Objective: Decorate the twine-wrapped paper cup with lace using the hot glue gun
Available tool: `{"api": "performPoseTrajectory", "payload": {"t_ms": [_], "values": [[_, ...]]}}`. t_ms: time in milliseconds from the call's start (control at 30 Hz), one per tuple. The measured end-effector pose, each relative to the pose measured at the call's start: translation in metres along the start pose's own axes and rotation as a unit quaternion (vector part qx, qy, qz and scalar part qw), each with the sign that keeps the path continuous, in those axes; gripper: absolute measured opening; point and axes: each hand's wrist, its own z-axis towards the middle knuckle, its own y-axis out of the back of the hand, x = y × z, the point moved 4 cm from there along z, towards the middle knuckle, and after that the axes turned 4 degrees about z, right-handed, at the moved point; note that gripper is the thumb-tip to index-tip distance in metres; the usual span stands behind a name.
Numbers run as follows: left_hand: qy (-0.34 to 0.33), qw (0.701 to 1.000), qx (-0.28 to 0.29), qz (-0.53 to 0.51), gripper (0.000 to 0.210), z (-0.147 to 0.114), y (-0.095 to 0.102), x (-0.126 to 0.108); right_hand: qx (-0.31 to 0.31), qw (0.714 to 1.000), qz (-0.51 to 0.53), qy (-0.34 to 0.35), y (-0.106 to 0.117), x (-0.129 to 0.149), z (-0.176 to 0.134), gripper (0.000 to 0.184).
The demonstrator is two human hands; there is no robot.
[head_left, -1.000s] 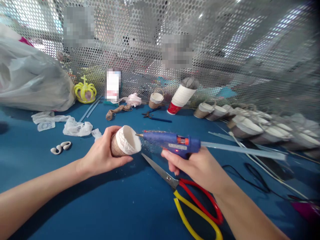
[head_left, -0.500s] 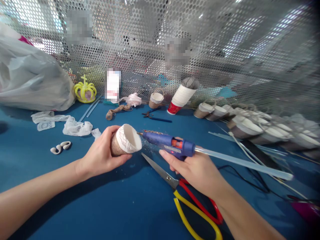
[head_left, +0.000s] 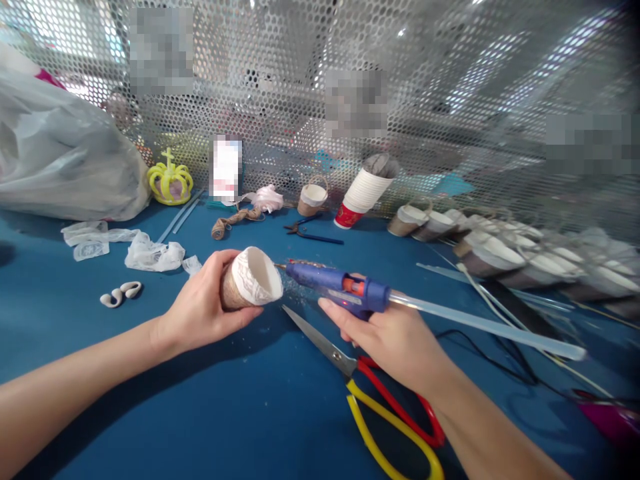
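Note:
My left hand [head_left: 203, 303] is wrapped round a paper cup [head_left: 253, 280] covered in brown twine with a white lace band at its rim. The cup tilts with its mouth toward the right. In my right hand [head_left: 385, 327] is a blue hot glue gun [head_left: 330, 285], its nozzle close to the cup's rim; I cannot tell whether they touch. A long clear glue stick [head_left: 480, 323] juts from the gun's back. Below the gun, scissors [head_left: 345, 363] with one red and one yellow handle lie on the blue table [head_left: 225, 413].
White lace [head_left: 150, 252] and a small pale curled piece [head_left: 120, 293] lie at left, near a plastic bag [head_left: 65, 147]. Behind are a yellow crown [head_left: 170, 180], twine [head_left: 235, 220], pliers [head_left: 310, 232] and stacked paper cups [head_left: 365, 193]. Several finished cups [head_left: 500, 250] crowd the right.
Almost nothing differs. The cup in my left hand has shifted very slightly to the left, while the glue gun stays in place.

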Motion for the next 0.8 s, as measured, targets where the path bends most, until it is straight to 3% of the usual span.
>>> {"api": "performPoseTrajectory", "payload": {"t_ms": [800], "values": [[0.038,0.998,-0.039,0.029,0.060,0.0040,0.0033,0.0054,0.022,1.000,0.010,-0.001,-0.0014,-0.0015,-0.0015,0.037]]}}
